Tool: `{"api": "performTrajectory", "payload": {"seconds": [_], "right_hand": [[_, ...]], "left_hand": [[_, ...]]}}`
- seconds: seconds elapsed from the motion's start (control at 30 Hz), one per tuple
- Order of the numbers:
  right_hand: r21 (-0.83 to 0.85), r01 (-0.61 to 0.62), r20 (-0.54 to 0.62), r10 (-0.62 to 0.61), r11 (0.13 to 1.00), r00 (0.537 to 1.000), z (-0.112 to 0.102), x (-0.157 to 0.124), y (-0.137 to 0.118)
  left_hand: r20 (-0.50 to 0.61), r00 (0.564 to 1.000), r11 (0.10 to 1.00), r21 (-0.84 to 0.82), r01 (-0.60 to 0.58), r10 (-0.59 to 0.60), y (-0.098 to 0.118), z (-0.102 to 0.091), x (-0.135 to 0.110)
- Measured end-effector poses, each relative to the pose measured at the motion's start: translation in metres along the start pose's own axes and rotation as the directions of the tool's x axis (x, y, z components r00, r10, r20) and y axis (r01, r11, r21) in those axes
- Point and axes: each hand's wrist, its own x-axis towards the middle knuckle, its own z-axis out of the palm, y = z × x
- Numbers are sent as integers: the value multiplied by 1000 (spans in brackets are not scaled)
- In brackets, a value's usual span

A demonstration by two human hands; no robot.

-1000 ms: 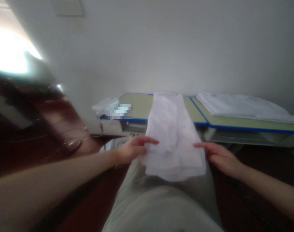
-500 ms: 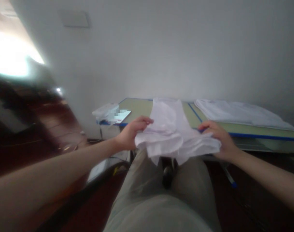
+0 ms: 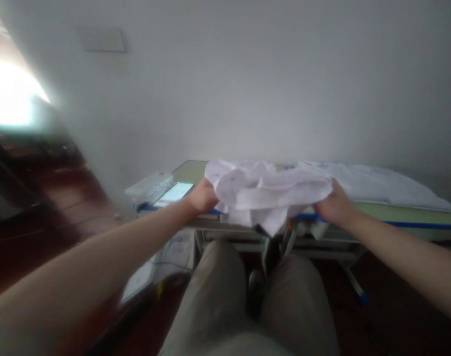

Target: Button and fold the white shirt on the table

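A thin white cloth (image 3: 264, 190) is bunched up in a loose fold over the front edge of a low table (image 3: 399, 213) with a pale green top and blue rim. My left hand (image 3: 202, 198) grips the cloth's left end, fingers tucked under the fabric. At the cloth's right end my right hand (image 3: 334, 205) is closed on it in the same way. A corner of the cloth hangs down below the table edge, above my knees (image 3: 247, 296).
A second white cloth (image 3: 388, 185) lies flat on the table's right part. A phone with a lit screen (image 3: 173, 193) and a white bundle (image 3: 149, 185) sit at the left corner. A white wall stands behind; dark red floor lies around.
Both hands have lifted the near end of the cloth from my lap and carried it forward onto the table, so the long strip is now folded over and bunched.
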Motion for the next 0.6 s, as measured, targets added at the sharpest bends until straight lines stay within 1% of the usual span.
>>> {"api": "performTrajectory", "payload": {"seconds": [0.07, 0.1, 0.13, 0.2, 0.27, 0.3, 0.37, 0.43, 0.53, 0.6], "right_hand": [[128, -64, 11, 63, 990, 998, 2, 16, 12], [209, -112, 16, 111, 971, 994, 3, 24, 18], [296, -169, 18, 171, 940, 985, 4, 31, 25], [459, -295, 32, 316, 838, 948, 6, 46, 40], [566, -403, 57, 453, 719, 890, 9, 61, 54], [598, -441, 69, 506, 669, 860, 10, 68, 62], [629, -489, 84, 573, 604, 815, 13, 83, 78], [634, -519, 93, 609, 574, 788, 17, 98, 98], [616, -566, 97, 660, 548, 745, 29, 118, 136], [583, -604, 83, 699, 543, 710, 39, 129, 164]], "left_hand": [[-10, 1000, 996, 84, -16, 16, -1, -6, 18], [-41, 999, 997, 71, 2, 1, -1, -7, 27], [-78, 996, 999, 12, 34, -33, 0, -7, 37], [-129, 981, 977, -178, 120, -144, 1, -7, 58], [-141, 949, 917, -328, 225, -283, -3, -9, 80], [-140, 926, 886, -369, 280, -351, -7, -12, 91], [-151, 878, 842, -395, 367, -454, -22, -20, 112], [-175, 845, 830, -369, 419, -505, -42, -31, 132], [-220, 831, 846, -303, 439, -510, -80, -46, 158], [-240, 824, 848, -291, 443, -513, -107, -53, 172]]}}
